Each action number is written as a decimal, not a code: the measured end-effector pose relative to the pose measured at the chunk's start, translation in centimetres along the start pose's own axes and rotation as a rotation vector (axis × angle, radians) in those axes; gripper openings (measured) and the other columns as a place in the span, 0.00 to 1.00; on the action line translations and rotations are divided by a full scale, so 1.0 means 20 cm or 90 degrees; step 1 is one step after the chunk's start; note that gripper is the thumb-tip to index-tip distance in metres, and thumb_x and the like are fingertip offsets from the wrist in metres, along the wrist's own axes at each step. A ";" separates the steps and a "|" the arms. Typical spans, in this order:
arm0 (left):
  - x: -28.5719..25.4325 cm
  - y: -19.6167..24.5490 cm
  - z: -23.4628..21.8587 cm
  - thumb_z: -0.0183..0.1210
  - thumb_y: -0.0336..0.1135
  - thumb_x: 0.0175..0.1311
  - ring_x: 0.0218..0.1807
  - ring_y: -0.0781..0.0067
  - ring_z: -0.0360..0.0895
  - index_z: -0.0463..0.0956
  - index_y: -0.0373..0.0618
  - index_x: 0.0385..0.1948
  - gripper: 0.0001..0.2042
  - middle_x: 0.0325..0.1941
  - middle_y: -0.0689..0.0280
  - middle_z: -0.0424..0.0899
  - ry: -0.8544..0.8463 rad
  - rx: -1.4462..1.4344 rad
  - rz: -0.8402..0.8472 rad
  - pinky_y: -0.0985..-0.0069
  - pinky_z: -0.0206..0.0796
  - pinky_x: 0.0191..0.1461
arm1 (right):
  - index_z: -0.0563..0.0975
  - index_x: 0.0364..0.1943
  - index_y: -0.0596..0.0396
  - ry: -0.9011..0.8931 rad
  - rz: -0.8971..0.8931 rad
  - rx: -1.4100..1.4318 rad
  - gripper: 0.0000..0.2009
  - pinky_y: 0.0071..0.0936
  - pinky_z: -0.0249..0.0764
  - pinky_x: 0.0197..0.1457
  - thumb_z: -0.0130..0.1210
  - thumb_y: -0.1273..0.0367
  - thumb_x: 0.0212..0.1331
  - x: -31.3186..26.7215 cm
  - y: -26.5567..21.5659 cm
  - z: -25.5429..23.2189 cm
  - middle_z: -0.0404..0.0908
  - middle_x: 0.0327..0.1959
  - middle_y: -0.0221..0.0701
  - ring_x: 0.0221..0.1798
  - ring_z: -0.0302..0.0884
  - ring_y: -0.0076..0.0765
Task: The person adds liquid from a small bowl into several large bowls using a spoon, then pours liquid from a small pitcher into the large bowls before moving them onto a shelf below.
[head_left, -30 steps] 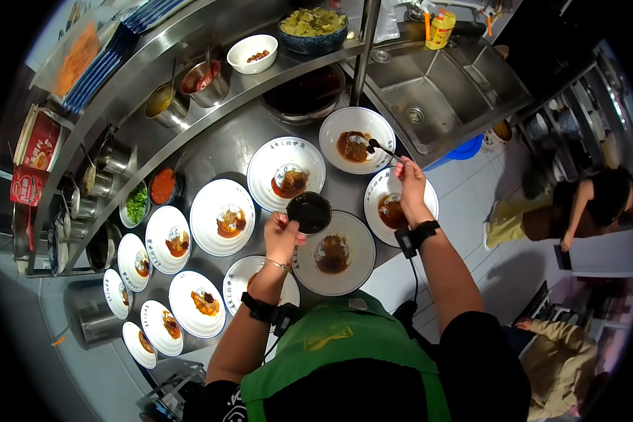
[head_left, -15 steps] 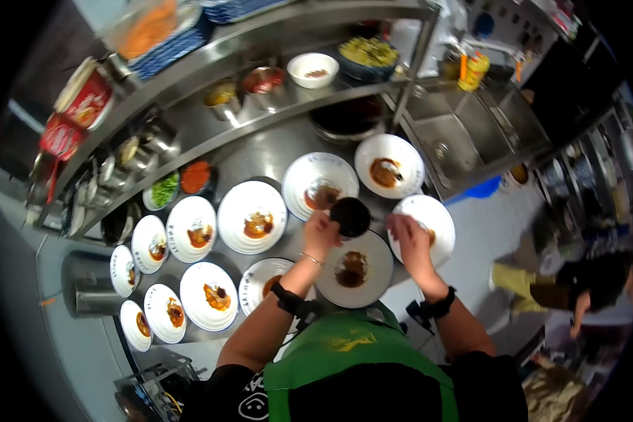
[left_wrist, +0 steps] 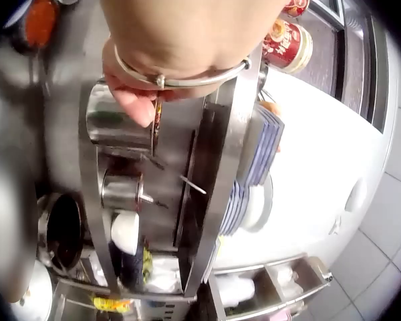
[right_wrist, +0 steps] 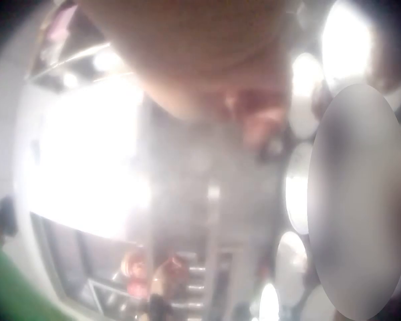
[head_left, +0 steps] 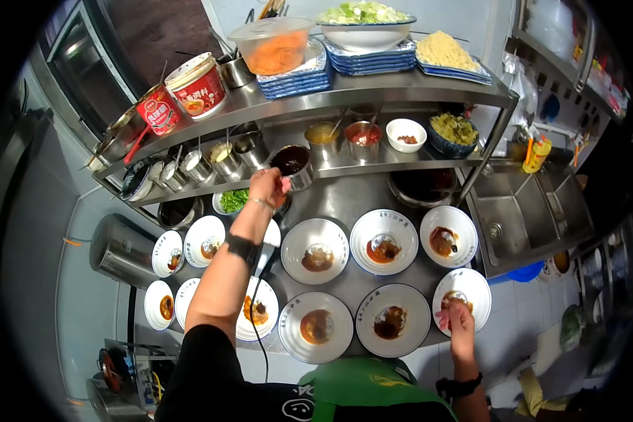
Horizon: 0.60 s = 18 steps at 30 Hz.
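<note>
My left hand (head_left: 267, 186) grips the rim of a steel cup (head_left: 299, 181) of dark sauce at the lower shelf's front edge. The same steel cup (left_wrist: 120, 120) hangs from my fingers in the left wrist view, beside the shelf cups. My right hand (head_left: 458, 323) is over the near right bowl (head_left: 471, 281), which has brown sauce in its bottom, fingers bent together. The right wrist view is blurred, and I cannot tell whether those fingers hold a spoon. Bowls of sauce, such as this bowl (head_left: 315, 328) and this bowl (head_left: 385, 243), stand in two rows.
The lower shelf (head_left: 373, 167) carries a yellow sauce cup (head_left: 322, 143), a red sauce cup (head_left: 363, 145) and a white bowl (head_left: 406, 136). Stacked plates (head_left: 295, 84) and a red tub (head_left: 198, 95) stand above. A sink (head_left: 510, 204) lies right; chopped greens (head_left: 233, 201) sit below the shelf.
My left hand has carried the cup forward and left to the shelf. My right hand has drawn back to the near right bowl; the spoon seen earlier no longer shows. The head view has tilted up.
</note>
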State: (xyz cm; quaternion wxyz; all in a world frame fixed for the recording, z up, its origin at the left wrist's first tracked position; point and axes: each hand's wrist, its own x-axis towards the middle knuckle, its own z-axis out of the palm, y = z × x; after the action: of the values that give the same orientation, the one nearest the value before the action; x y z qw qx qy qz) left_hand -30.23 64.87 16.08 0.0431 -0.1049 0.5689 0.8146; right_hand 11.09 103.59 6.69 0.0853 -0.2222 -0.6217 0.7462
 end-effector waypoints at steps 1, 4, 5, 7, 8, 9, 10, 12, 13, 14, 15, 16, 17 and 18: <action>0.08 0.03 0.01 0.52 0.25 0.62 0.23 0.66 0.79 0.72 0.38 0.29 0.03 0.23 0.60 0.78 0.047 -0.008 0.017 0.71 0.78 0.27 | 0.73 0.45 0.62 -0.005 -0.006 0.002 0.11 0.17 0.70 0.32 0.44 0.67 0.73 -0.01 0.03 -0.01 0.82 0.32 0.35 0.26 0.71 0.19; 0.29 0.04 0.04 0.55 0.24 0.61 0.23 0.63 0.81 0.69 0.35 0.29 0.03 0.24 0.57 0.79 0.132 -0.059 0.006 0.68 0.81 0.27 | 0.74 0.44 0.61 0.007 0.001 -0.005 0.10 0.19 0.71 0.32 0.46 0.68 0.72 -0.04 0.05 -0.01 0.83 0.31 0.36 0.25 0.72 0.20; 0.35 0.03 0.04 0.55 0.24 0.61 0.23 0.63 0.81 0.69 0.35 0.29 0.03 0.24 0.57 0.79 0.132 -0.062 0.009 0.68 0.81 0.27 | 0.74 0.44 0.61 0.005 -0.003 -0.006 0.10 0.19 0.71 0.32 0.46 0.68 0.72 -0.04 0.06 -0.02 0.83 0.31 0.36 0.25 0.72 0.20; 0.45 -0.03 0.04 0.58 0.27 0.63 0.25 0.61 0.82 0.69 0.34 0.29 0.07 0.25 0.56 0.79 0.146 -0.170 0.058 0.66 0.81 0.25 | 0.74 0.44 0.61 0.003 -0.005 -0.013 0.10 0.19 0.71 0.32 0.46 0.68 0.72 -0.04 0.07 -0.04 0.83 0.31 0.36 0.25 0.72 0.20; 0.49 -0.07 0.03 0.61 0.32 0.64 0.25 0.61 0.81 0.69 0.34 0.28 0.12 0.26 0.56 0.80 0.135 -0.206 0.066 0.65 0.81 0.24 | 0.74 0.44 0.61 0.001 -0.006 -0.014 0.10 0.19 0.71 0.32 0.46 0.68 0.72 -0.03 0.09 -0.05 0.83 0.31 0.36 0.25 0.72 0.20; 0.47 -0.08 0.07 0.61 0.32 0.64 0.25 0.61 0.81 0.69 0.34 0.28 0.12 0.26 0.56 0.80 0.137 -0.206 0.067 0.65 0.81 0.24 | 0.74 0.44 0.61 0.011 0.001 -0.007 0.10 0.19 0.72 0.32 0.47 0.67 0.71 -0.02 0.10 -0.07 0.83 0.31 0.36 0.25 0.72 0.20; 0.43 -0.10 0.14 0.62 0.33 0.63 0.25 0.61 0.81 0.69 0.35 0.28 0.13 0.26 0.56 0.79 0.111 -0.151 0.038 0.65 0.80 0.24 | 0.74 0.44 0.61 0.021 0.009 0.001 0.10 0.19 0.72 0.32 0.47 0.67 0.71 -0.02 0.12 -0.08 0.83 0.32 0.37 0.25 0.73 0.20; 0.37 -0.14 0.28 0.64 0.36 0.63 0.25 0.62 0.80 0.70 0.38 0.31 0.13 0.27 0.58 0.78 0.076 -0.071 0.003 0.66 0.80 0.25 | 0.74 0.44 0.60 0.017 0.026 -0.003 0.10 0.19 0.72 0.33 0.47 0.67 0.71 0.00 0.13 -0.08 0.83 0.32 0.37 0.25 0.73 0.21; 0.36 -0.14 0.35 0.64 0.37 0.63 0.26 0.64 0.79 0.71 0.39 0.34 0.13 0.27 0.59 0.77 0.066 -0.047 -0.004 0.68 0.80 0.27 | 0.74 0.44 0.60 0.013 0.043 -0.008 0.10 0.19 0.73 0.34 0.48 0.67 0.71 0.00 0.12 -0.08 0.84 0.32 0.36 0.26 0.73 0.21; 0.34 -0.14 0.42 0.62 0.34 0.63 0.24 0.66 0.79 0.70 0.39 0.34 0.10 0.26 0.59 0.78 0.050 -0.061 0.001 0.68 0.80 0.25 | 0.74 0.44 0.60 0.014 0.043 -0.012 0.10 0.19 0.73 0.34 0.48 0.67 0.71 0.00 0.11 -0.07 0.84 0.32 0.36 0.26 0.73 0.21; 0.35 -0.14 0.47 0.62 0.34 0.63 0.24 0.66 0.79 0.70 0.39 0.34 0.10 0.26 0.59 0.78 0.051 -0.065 0.000 0.68 0.80 0.25 | 0.74 0.44 0.59 0.008 0.047 -0.012 0.10 0.19 0.73 0.34 0.48 0.67 0.70 0.00 0.08 -0.03 0.84 0.33 0.36 0.27 0.74 0.21; 0.38 -0.13 0.52 0.60 0.31 0.63 0.24 0.66 0.79 0.70 0.39 0.33 0.08 0.26 0.59 0.78 0.085 -0.057 -0.006 0.69 0.80 0.25 | 0.74 0.44 0.59 0.002 0.052 -0.012 0.09 0.19 0.73 0.35 0.48 0.67 0.70 -0.01 0.06 -0.01 0.84 0.33 0.36 0.28 0.74 0.21; 0.40 -0.13 0.55 0.59 0.28 0.63 0.23 0.67 0.79 0.70 0.39 0.33 0.06 0.26 0.59 0.78 0.119 -0.049 -0.012 0.69 0.80 0.26 | 0.74 0.44 0.59 0.002 0.052 -0.016 0.09 0.19 0.73 0.35 0.48 0.67 0.70 -0.01 0.05 0.01 0.84 0.33 0.36 0.28 0.74 0.21; 0.43 -0.12 0.55 0.55 0.25 0.62 0.22 0.68 0.79 0.70 0.39 0.33 0.03 0.26 0.59 0.79 0.123 -0.036 -0.014 0.69 0.81 0.26 | 0.74 0.44 0.58 -0.009 0.046 -0.010 0.09 0.19 0.73 0.35 0.48 0.67 0.70 -0.01 0.04 0.03 0.84 0.33 0.35 0.28 0.74 0.21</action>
State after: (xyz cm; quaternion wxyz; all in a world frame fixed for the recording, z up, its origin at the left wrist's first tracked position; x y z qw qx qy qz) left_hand -39.41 75.59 15.65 -0.0062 -0.1905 0.5462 0.8156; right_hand 11.20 102.86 6.01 0.0522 -0.2399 -0.6200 0.7452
